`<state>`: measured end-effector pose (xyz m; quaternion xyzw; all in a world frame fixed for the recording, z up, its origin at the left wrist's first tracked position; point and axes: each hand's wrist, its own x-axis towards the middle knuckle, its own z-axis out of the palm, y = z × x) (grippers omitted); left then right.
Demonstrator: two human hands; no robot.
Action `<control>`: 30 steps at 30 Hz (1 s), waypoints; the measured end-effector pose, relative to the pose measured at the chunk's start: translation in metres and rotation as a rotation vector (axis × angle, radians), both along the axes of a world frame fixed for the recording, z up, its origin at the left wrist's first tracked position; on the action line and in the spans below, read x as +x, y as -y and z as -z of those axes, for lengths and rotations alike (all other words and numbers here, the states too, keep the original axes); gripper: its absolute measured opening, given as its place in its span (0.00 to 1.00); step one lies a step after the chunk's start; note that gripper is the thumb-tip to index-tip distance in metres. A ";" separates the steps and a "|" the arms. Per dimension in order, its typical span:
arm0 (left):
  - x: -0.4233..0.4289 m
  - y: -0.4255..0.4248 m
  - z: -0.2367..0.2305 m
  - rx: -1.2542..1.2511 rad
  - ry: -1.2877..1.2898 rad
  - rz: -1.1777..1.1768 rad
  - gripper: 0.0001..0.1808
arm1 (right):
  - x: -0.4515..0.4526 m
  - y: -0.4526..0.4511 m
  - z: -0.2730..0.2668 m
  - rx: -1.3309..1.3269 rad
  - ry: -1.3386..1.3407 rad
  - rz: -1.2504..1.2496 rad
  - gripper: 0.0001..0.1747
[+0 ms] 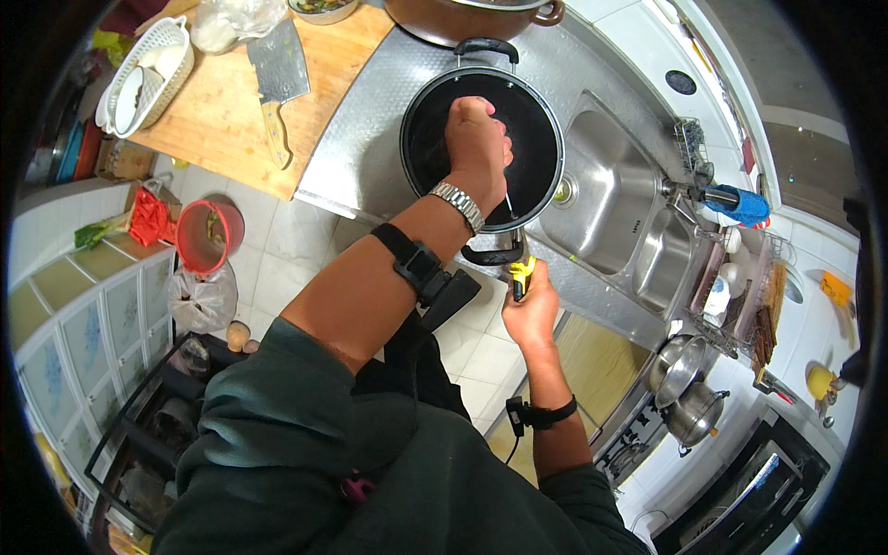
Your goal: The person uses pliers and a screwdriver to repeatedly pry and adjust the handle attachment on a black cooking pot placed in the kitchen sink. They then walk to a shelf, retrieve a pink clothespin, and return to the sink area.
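Note:
A deep pot with a black interior and steel rim stands on the metal counter beside the sink. My left hand is clenched over its inside, wearing a metal-band watch. From beneath that fist a thin metal shaft, perhaps a screwdriver's, runs to the pot's near inner wall; its grip is mostly hidden in my fingers. Outside the wall, my right hand grips pliers with yellow-and-black handles. Their jaws are at the mount of the black near loop handle; whether they clamp anything is unclear.
A wooden board at left bears a cleaver and a white basket. Behind the pot sits a brown pot. The double-bowl sink lies right. On the floor stands a red bucket.

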<state>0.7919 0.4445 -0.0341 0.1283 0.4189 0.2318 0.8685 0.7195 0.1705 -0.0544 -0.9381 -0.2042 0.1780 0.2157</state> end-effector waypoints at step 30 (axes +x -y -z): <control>0.025 -0.022 0.043 0.324 -0.633 -0.025 0.28 | 0.007 -0.023 -0.014 -0.134 0.044 -0.070 0.33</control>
